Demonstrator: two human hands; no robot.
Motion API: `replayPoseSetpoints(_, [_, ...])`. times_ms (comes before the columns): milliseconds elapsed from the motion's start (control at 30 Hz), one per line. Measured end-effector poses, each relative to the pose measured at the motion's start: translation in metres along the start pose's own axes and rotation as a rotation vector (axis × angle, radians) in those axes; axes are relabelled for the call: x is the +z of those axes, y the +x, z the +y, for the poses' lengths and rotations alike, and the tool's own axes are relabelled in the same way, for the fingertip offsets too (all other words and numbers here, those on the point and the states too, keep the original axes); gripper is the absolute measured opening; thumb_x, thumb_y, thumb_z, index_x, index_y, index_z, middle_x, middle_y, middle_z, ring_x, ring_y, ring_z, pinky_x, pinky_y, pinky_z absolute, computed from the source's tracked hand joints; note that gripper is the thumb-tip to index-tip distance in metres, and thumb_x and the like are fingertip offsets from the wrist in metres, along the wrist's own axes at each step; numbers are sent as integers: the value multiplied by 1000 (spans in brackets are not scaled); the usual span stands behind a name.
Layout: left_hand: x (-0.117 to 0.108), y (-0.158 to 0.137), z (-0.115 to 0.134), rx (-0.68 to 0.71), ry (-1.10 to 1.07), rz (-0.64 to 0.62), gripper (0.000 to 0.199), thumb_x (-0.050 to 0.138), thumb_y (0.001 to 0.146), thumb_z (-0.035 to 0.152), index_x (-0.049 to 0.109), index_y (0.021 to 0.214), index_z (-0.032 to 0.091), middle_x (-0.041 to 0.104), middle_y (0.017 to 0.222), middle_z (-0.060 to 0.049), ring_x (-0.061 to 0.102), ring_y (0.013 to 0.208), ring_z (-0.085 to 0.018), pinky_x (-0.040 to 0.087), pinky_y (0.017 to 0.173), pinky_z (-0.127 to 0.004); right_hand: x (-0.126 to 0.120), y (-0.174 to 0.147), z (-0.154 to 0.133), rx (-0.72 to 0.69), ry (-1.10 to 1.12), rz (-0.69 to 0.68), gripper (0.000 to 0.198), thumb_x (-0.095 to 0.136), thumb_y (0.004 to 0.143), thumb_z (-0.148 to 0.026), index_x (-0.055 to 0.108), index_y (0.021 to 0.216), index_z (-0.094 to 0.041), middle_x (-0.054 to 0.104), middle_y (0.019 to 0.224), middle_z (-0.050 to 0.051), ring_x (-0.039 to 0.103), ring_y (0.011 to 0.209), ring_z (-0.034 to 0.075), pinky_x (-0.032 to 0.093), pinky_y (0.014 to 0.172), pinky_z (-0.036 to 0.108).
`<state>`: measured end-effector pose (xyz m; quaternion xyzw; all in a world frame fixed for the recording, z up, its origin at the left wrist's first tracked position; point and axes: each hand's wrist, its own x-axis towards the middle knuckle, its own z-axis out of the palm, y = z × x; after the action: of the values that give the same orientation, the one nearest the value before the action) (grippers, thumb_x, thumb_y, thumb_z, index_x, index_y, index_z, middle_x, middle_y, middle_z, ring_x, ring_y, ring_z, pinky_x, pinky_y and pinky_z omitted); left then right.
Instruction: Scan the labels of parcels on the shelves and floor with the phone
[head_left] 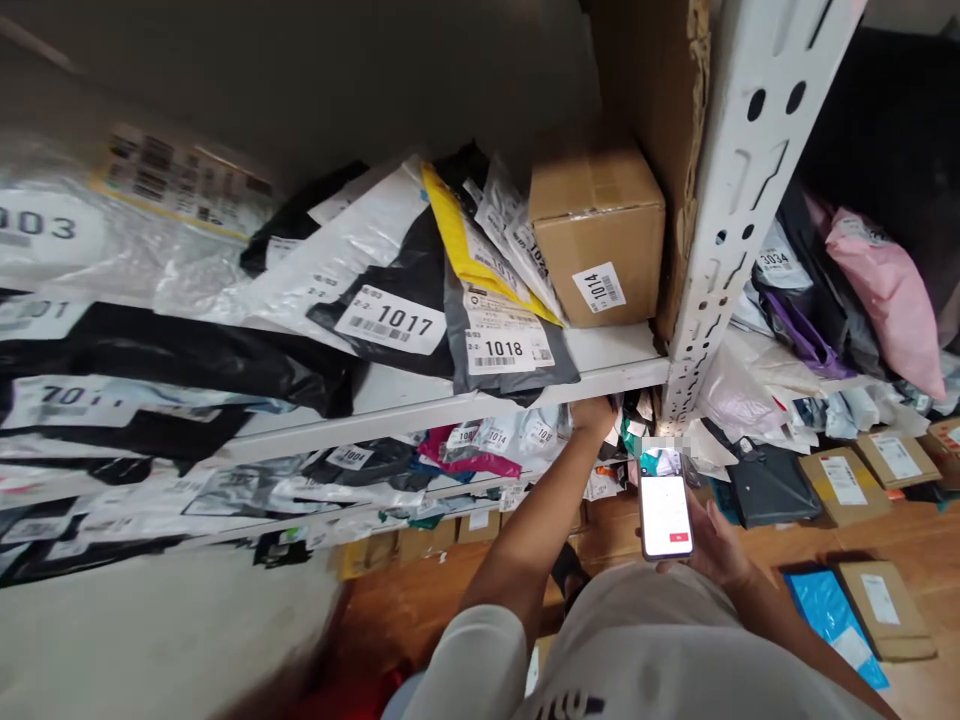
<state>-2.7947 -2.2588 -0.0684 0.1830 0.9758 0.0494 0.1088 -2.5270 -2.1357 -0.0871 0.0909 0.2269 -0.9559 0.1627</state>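
Note:
My right hand point(716, 545) is wrapped round a smartphone point(666, 515) with a lit, mostly white screen and a small red button. My left arm stretches forward under the edge of a white shelf point(622, 378). Only the back of my left hand point(595, 414) shows there, close to labelled parcel bags on the lower level; its fingers are hidden. Near it lie white parcel bags point(546, 432) and a magenta parcel bag point(480, 458). Above, a grey parcel bag point(517, 372) marked 1018, a black parcel bag point(390, 265) marked 1017 and a cardboard box point(600, 240) marked 1014 rest on the shelf.
A white perforated post point(739, 200) rises right of the box. Beyond it, another shelf holds a pink parcel bag point(885, 295) and others. Cardboard parcels point(844, 490) and a blue parcel bag point(832, 615) lie on the wooden floor point(780, 550). More bags fill the shelves at left.

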Motion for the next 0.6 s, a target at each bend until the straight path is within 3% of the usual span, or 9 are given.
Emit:
replayPoseSetpoints(167, [17,6,11,101,39,-98,26,65,99,34,68,119,17,68,126,-10,66,113,-24,55,100,-47,5,7,2,8,-14,-16,67,76,82,-57,58,143,-36,66,141,14,76,99,35,66,62,43])
replayPoseSetpoints(367, [36,-7,3,82,110,-131,31,66,98,33,65,124,16,66,129,-12,65,114,-26,56,99,-49,1,15,-3,69,-56,-128,65,77,83,-57,57,143,-40,72,130,10,74,105,35,64,67,43])
replayPoseSetpoints(600, [49,-17,-14,137,34,-178,32,69,96,33,67,122,16,65,131,-12,63,120,-27,52,104,-51,-7,30,9,49,-66,-173,81,75,82,-62,42,153,-40,72,131,10,76,99,33,63,67,43])
